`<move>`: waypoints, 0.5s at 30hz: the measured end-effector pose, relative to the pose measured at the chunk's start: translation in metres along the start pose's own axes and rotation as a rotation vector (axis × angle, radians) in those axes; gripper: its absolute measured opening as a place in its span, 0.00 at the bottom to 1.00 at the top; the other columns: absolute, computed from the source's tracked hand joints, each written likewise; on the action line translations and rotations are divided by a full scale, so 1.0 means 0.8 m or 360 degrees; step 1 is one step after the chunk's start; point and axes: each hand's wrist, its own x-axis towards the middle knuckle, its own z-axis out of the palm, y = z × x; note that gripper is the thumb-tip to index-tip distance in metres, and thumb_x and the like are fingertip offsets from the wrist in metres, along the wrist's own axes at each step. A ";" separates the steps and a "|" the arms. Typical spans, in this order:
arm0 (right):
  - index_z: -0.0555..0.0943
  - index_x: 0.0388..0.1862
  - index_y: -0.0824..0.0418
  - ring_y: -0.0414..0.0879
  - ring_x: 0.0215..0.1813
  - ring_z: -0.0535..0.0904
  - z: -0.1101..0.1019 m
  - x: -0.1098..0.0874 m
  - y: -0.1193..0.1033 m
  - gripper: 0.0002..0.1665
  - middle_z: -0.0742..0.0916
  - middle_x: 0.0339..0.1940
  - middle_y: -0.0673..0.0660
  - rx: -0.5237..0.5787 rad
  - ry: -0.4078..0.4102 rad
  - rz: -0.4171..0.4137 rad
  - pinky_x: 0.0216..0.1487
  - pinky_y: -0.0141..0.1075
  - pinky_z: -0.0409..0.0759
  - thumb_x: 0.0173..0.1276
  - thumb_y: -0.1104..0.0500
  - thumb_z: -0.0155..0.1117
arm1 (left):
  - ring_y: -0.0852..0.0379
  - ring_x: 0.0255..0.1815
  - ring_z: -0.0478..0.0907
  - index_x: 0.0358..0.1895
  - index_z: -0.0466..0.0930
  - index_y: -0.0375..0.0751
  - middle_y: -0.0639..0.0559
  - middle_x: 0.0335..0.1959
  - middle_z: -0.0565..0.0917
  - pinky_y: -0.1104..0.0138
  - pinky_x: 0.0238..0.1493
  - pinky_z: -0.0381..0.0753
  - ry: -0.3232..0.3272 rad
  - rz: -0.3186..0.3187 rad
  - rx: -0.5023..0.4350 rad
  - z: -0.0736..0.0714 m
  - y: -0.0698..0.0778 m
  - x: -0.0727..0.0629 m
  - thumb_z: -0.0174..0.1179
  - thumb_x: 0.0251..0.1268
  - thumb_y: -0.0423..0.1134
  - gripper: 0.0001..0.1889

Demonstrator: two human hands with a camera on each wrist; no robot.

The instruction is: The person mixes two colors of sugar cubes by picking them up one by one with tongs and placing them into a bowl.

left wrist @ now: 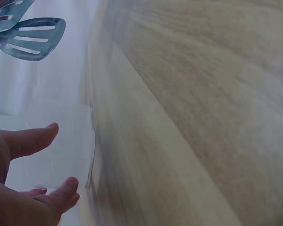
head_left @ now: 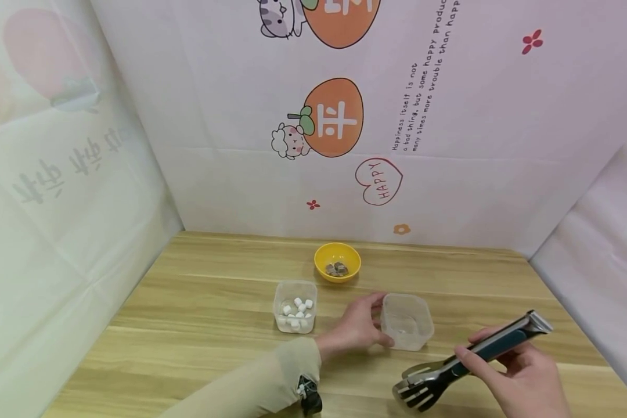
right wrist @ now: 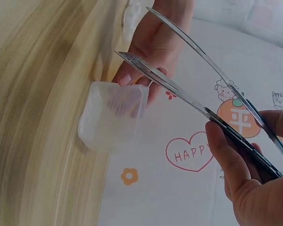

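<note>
My left hand is at the left side of a clear plastic container, thumb and fingers spread around two of its corners. In the left wrist view the thumb and fingers stand apart before the container's wall. My right hand holds metal tongs with dark grips and slotted spatula-shaped ends, pointing down and left, near the container. In the right wrist view the tongs' two arms stand apart with nothing between them. No contents show in the container.
Left of my left hand stands another clear container with several small white cubes. Behind it a yellow bowl holds small greyish pieces. The wooden table ends at a printed white cloth backdrop; cloth also hangs at both sides.
</note>
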 end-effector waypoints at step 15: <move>0.85 0.55 0.63 0.29 0.43 0.84 0.011 -0.002 -0.004 0.26 0.91 0.40 0.47 0.0055 -0.0013 -0.0031 0.36 0.24 0.82 0.66 0.49 0.80 | 0.49 0.69 0.77 0.80 0.64 0.39 0.48 0.72 0.77 0.66 0.67 0.80 0.0060 -0.0033 0.0209 -0.002 0.015 -0.004 0.83 0.43 0.26 0.56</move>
